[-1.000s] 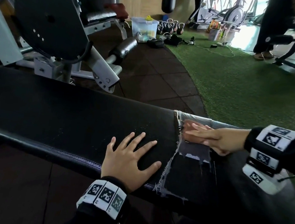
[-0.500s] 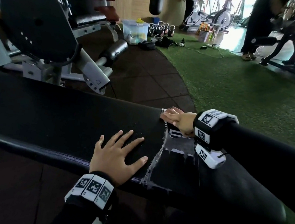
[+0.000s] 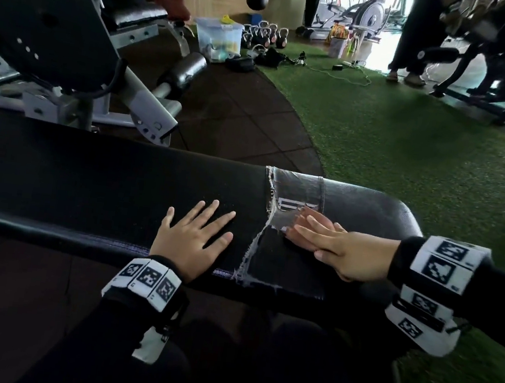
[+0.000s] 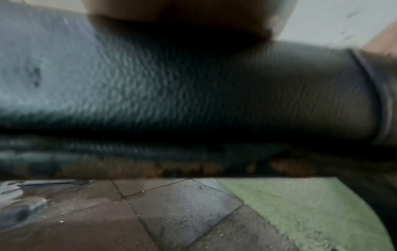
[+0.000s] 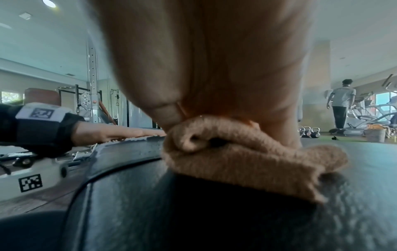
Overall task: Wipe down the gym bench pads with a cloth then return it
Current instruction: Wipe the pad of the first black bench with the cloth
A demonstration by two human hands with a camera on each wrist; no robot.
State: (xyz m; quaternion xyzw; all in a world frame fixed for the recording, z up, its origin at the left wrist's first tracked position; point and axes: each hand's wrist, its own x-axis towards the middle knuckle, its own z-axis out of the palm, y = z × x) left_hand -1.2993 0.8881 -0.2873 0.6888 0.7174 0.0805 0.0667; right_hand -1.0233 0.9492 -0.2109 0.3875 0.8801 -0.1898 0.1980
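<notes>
The long black bench pad (image 3: 86,183) runs across the head view, with a torn, taped patch (image 3: 296,190) right of centre. My left hand (image 3: 199,226) lies flat on the pad with its fingers spread, just left of the tear. My right hand (image 3: 328,238) presses flat on the pad over the taped patch, fingers straight and blurred. Under its palm is a bunched tan cloth (image 5: 247,152), plain in the right wrist view and almost hidden in the head view. The left wrist view shows only the pad's (image 4: 193,93) near side and the floor.
A grey leg machine with a black disc (image 3: 58,24) stands behind the bench at the left. Beyond it are a clear plastic box (image 3: 220,39), several kettlebells (image 3: 264,35) and cables on green turf (image 3: 409,147). A person (image 3: 413,36) stands at the back right.
My right hand with the cloth slid out to the pad's far edge, then back toward me over the taped patch. The left hand stayed flat in place.
</notes>
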